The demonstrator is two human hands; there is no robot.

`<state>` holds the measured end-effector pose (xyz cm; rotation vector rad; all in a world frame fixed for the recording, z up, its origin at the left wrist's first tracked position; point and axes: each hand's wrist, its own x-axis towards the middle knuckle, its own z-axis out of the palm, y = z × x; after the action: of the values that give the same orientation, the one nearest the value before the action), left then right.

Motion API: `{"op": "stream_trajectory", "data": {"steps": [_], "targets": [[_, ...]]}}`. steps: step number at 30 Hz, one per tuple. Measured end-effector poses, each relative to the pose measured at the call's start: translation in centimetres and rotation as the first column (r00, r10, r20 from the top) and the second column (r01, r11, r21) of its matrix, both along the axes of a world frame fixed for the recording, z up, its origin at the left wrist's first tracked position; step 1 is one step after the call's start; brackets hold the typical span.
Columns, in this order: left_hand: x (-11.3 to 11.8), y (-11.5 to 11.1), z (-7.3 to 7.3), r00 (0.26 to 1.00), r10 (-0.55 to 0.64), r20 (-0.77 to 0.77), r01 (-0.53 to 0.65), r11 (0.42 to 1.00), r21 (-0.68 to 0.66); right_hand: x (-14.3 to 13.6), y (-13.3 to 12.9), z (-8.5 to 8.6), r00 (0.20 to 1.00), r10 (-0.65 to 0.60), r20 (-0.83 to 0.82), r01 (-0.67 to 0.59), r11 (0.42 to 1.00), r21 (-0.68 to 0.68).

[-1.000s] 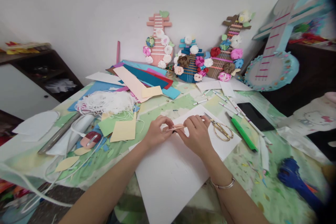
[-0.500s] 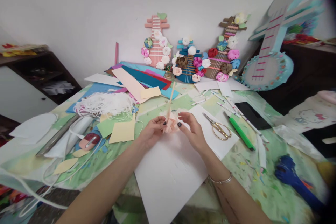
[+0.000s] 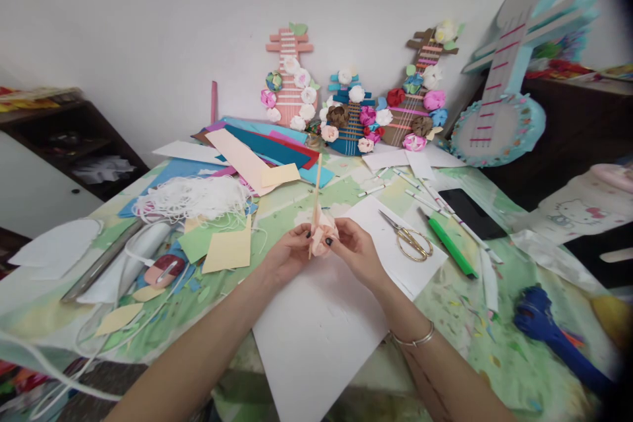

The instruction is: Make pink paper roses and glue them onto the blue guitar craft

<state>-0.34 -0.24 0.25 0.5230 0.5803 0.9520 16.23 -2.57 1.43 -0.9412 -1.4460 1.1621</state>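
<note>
Between my two hands is a pale pink paper flower [image 3: 322,237], held above a white sheet [image 3: 316,330]. A thin wooden stick [image 3: 317,191] rises beside the flower's left side. My left hand [image 3: 291,250] is closed at the flower's left edge, its thumb and fingers pinching the stick and the paper there. On the other side, my right hand [image 3: 357,249] pinches the petals between thumb and fingers. The fingers behind the flower are partly hidden.
Gold-handled scissors [image 3: 409,237], a green utility knife [image 3: 452,244] and a blue glue gun [image 3: 554,336] lie to the right. White string [image 3: 192,199] and paper pieces [image 3: 227,249] lie left. Paper-flowered instrument models [image 3: 353,112] lean on the wall behind.
My right hand has closed in on the flower, its fingers now gripping the petals instead of being spread. The flower looks turned slightly; the left hand stays on the stick.
</note>
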Motion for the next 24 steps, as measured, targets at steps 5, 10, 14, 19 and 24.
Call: {"op": "stream_trajectory", "data": {"steps": [5,10,14,19,24], "targets": [[0.16,-0.19,0.07,1.0,-0.006,0.005,0.006,1.0,0.001,-0.13,-0.12,0.17,0.999,-0.021,0.024,0.021,1.0,0.0],[0.38,-0.32,0.07,0.998,0.004,-0.056,-0.003,1.0,0.025,-0.21,-0.31,0.43,0.995,-0.078,0.056,0.079,0.997,-0.012],[0.55,-0.34,0.0,0.999,-0.009,-0.036,0.011,0.998,0.064,-0.29,-0.39,0.65,0.997,-0.08,0.004,0.08,0.997,-0.024],[0.63,-0.41,-0.03,0.997,-0.02,-0.07,0.03,0.991,0.132,-0.44,-0.5,0.9,0.987,-0.16,0.023,0.161,0.986,-0.052],[0.76,-0.68,-0.07,0.987,-0.029,-0.16,0.059,0.982,0.182,-0.45,-0.53,0.78,0.976,-0.212,0.058,0.216,0.974,-0.074]]}}
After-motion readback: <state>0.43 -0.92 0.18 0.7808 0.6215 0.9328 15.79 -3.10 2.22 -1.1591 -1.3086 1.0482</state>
